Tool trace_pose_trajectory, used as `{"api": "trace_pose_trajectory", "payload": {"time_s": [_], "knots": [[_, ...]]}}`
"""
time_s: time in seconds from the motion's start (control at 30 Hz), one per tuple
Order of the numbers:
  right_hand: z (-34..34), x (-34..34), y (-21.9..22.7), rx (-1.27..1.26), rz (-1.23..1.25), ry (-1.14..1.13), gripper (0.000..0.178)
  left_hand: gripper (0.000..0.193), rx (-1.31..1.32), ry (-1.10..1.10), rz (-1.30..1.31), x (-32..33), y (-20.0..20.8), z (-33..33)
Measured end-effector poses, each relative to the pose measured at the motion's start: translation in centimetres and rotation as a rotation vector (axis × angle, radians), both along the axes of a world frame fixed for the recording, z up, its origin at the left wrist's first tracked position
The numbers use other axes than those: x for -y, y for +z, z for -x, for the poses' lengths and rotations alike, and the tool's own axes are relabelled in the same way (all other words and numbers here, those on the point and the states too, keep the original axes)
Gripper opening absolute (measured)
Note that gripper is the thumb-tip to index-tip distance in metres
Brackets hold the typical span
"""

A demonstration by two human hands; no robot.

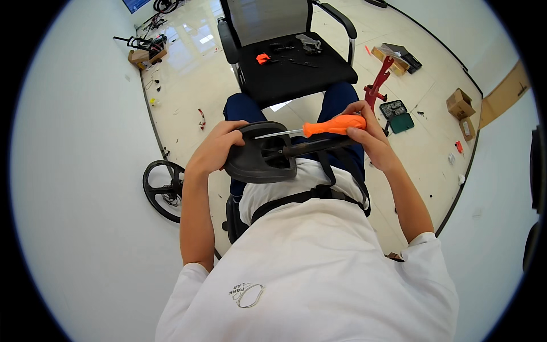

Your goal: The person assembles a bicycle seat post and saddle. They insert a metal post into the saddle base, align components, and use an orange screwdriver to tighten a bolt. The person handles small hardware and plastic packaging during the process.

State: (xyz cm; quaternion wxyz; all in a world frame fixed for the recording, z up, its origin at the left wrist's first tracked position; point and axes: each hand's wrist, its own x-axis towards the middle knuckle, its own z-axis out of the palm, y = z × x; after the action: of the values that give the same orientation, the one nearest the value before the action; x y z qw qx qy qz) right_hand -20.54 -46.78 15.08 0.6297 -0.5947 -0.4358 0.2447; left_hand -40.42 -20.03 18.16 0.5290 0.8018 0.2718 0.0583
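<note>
My left hand [213,147] grips the wide end of a black bicycle saddle [248,165], its fingers curled over the edge. The saddle lies above my lap with its hollow underside showing, and a dark seat post [319,147] runs from it toward the right. In my right hand [374,139] is an orange-handled screwdriver [333,126], fingers closed around the handle's end. Its metal shaft points left across the saddle's underside; I cannot tell whether the tip touches. The post's far end reaches near my right palm, where the contact is hidden.
Ahead stands a black office chair [293,82] with an orange piece [262,58] and small dark parts on its seat. A red metal frame part [376,88] and an opened green case [401,122] are at right, cardboard boxes [460,105] beyond. A black wheel [149,191] leans at left.
</note>
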Motion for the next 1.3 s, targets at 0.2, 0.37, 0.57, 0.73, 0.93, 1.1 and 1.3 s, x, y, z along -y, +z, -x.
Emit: {"api": "trace_pose_trajectory", "payload": {"time_s": [0.2,0.37,0.57,0.73,0.93,1.1,1.3], "knots": [[-0.6,-0.2,1.2,0.102,0.225,-0.081,0.024,0.053,0.030,-0.047,-0.053,-0.6,-0.7,0.0],[-0.1,-0.7,0.9,0.171,-0.026,-0.109,0.030,0.053,-0.010,-0.011,0.011,-0.3,-0.3,-0.1],[-1.1,-0.7,2.3,0.223,0.431,-0.058,0.033,0.052,-0.014,0.000,-0.007,-1.1,-1.0,0.2],[-0.6,-1.4,1.8,0.034,-0.008,0.078,0.038,0.049,0.021,-0.016,0.009,-1.2,-1.0,0.2],[-2.1,-1.0,1.1,0.172,0.128,0.032,0.030,0.048,0.011,-0.019,0.008,-1.3,-1.1,0.1],[-1.9,-1.3,2.0,0.303,0.415,-0.111,0.030,0.049,-0.016,0.011,0.030,-0.8,-0.7,0.0],[-0.6,-1.7,1.9,0.226,0.018,-0.085,0.026,0.049,-0.004,0.020,0.039,-1.2,-1.0,0.0]]}}
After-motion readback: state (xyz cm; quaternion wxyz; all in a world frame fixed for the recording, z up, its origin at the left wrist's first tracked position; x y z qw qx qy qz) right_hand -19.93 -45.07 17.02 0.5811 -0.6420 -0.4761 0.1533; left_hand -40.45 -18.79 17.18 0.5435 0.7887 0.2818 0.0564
